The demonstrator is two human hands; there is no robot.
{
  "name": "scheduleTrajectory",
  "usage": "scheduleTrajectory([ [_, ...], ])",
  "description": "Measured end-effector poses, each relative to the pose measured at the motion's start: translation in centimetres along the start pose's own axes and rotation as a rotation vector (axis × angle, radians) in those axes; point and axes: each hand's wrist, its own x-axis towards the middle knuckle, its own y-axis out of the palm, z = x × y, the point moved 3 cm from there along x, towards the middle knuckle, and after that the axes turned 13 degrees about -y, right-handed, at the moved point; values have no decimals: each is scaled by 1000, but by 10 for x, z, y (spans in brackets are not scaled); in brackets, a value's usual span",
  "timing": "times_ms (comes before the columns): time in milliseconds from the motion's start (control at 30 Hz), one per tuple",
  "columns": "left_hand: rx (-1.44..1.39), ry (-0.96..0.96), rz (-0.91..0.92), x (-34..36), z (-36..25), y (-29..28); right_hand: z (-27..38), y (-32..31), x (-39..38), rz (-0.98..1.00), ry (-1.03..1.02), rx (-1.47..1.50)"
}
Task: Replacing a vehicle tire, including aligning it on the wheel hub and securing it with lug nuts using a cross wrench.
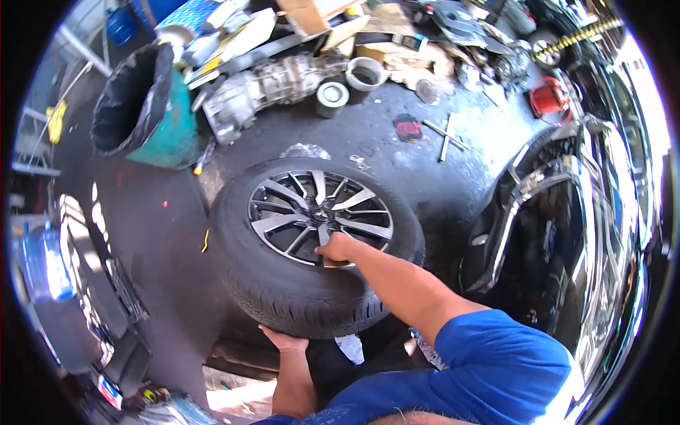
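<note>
At the wheel's [263, 287] lower spokes, the right hand [338, 248] is partly closed, its fingers hooked in at one spoke of the rim [321, 214]. Beneath the near side of the tyre, the left hand [285, 340] is set against the tread from below; most of its fingers are hidden, so how far they close cannot be told. The wheel thus lies between the two hands, spoked face up, tread toward the person; whether its far side bears on the floor [159, 248] is unclear.

Beyond the wheel, to the left, stands a green bin [173, 138] lined with a black bag [106, 113]; its interior is too dark to read. Behind the wheel, a grey can [331, 99] stands just beside a white tub [366, 74], whose inside shows dark. At the far left is a clear blue jug [53, 262], its contents uncertain.

The floor is dark, with a glossy bluish patch at upper right, where a cross wrench [445, 136] lies near a red cloth [408, 127]. Along the back, a metal gearbox [262, 95] lies before heaped cardboard [303, 15] and parts. On the right are black car panels [552, 241], with a yellow spring [577, 40] above.
</note>
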Motion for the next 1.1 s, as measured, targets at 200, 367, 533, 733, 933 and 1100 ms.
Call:
scheduleTrajectory([
  [200, 266, -19, 322, -21, 12, 140, -38, -55, -164, -938, -442, -154],
  [367, 1015, 332, -149, -19, -17, 228, -85, 24, -204, -684, 75, 61],
  [533, 2056, 1631, 343, 29, -46, 421, -72, 20, -156, -1024, 159, 216],
  [733, 2636, 1068, 950, 186, 25, 574, -16, -104, -137, -1309, 358, 37],
  [933, 2586, 1084, 805, 247, 29, 621, 7, -233, -110, -1063, 412, 243],
  [1100, 2804, 1204, 335, 218, -17, 605, 36, -301, -113, -907, 339, 206],
])
